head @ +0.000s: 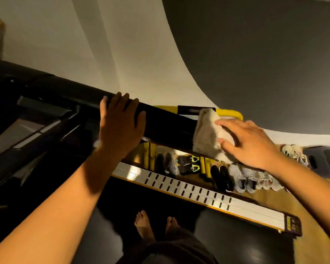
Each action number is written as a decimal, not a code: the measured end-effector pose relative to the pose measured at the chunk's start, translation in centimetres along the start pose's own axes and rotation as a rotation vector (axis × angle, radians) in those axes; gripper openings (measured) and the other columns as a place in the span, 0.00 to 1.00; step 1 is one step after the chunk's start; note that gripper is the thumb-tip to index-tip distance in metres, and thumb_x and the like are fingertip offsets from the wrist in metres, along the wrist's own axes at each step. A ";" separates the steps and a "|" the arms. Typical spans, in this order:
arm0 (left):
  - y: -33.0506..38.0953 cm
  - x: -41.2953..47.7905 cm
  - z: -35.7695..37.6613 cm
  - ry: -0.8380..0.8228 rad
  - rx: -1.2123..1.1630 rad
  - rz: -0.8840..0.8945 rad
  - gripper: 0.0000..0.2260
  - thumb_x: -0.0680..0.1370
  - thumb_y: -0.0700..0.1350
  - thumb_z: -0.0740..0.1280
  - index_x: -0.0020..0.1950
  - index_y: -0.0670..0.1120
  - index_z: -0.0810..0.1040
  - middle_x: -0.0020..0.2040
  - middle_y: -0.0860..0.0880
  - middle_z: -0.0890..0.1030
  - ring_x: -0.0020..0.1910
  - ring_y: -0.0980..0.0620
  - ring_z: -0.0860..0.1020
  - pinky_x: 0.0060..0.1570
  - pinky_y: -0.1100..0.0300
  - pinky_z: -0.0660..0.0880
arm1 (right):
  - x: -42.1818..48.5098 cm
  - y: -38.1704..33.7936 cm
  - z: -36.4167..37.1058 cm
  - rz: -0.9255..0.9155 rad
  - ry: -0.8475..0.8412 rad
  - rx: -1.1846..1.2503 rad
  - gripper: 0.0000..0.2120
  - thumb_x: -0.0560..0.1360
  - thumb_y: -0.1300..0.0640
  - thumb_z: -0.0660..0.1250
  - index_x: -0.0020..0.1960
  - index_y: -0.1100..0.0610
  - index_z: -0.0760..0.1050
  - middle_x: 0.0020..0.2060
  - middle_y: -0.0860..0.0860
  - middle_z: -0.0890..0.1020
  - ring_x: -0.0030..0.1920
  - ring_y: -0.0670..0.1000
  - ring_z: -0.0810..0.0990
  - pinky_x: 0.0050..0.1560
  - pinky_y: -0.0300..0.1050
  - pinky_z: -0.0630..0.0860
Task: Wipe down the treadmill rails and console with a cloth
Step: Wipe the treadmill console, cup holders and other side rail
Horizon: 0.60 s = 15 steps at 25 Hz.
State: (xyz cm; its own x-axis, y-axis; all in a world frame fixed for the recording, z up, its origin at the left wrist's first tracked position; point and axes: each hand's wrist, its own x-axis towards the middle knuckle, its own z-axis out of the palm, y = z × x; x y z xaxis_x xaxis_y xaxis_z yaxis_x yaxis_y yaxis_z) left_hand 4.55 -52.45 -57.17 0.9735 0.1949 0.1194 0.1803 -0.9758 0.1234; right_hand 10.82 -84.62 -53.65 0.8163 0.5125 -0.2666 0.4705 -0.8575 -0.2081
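A black treadmill handrail (168,123) runs across the view from the upper left down toward the right. My left hand (120,122) is wrapped over the rail near its middle, fingers curled across the top. A cream cloth (208,134) is draped over the rail's right end. My right hand (250,143) presses on the cloth with fingers spread, thumb on its upper edge. The dark console (36,115) lies at the left, dim and partly in shadow.
A silver slotted side rail (189,189) with a yellow edge borders the dark belt, where bare feet (154,225) stand. Beyond it several pairs of shoes (223,174) sit on a yellow rack (231,112) on the wooden floor. A pale wall rises behind.
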 end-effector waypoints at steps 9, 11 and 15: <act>5.9 2.1 0.4 -0.103 -0.058 -0.011 0.33 0.77 0.64 0.36 0.78 0.55 0.57 0.78 0.49 0.60 0.78 0.48 0.56 0.75 0.43 0.41 | 8.1 -3.1 0.5 -0.179 -0.142 0.252 0.22 0.82 0.44 0.50 0.75 0.45 0.60 0.56 0.50 0.81 0.57 0.53 0.79 0.55 0.41 0.73; 6.4 2.6 0.3 -0.066 -0.128 -0.099 0.30 0.78 0.64 0.37 0.78 0.57 0.56 0.79 0.50 0.58 0.78 0.53 0.55 0.76 0.47 0.41 | 11.8 -5.8 0.4 -0.240 -0.327 0.376 0.23 0.82 0.42 0.47 0.75 0.47 0.60 0.51 0.50 0.80 0.54 0.53 0.79 0.55 0.45 0.74; 7.2 3.2 0.0 -0.025 -0.229 -0.285 0.30 0.78 0.62 0.37 0.78 0.56 0.54 0.79 0.53 0.54 0.78 0.58 0.51 0.77 0.50 0.43 | 15.5 -6.7 2.1 -0.256 -0.587 1.043 0.14 0.80 0.53 0.62 0.64 0.54 0.72 0.55 0.44 0.78 0.55 0.43 0.75 0.71 0.45 0.64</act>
State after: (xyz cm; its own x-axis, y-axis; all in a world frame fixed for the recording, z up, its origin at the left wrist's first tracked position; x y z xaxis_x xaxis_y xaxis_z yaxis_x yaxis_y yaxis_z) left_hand 8.96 -58.91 -55.92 0.8923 0.4507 0.0247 0.4115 -0.8348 0.3658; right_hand 19.57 -70.81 -58.36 0.3374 0.8347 -0.4352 -0.1194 -0.4207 -0.8993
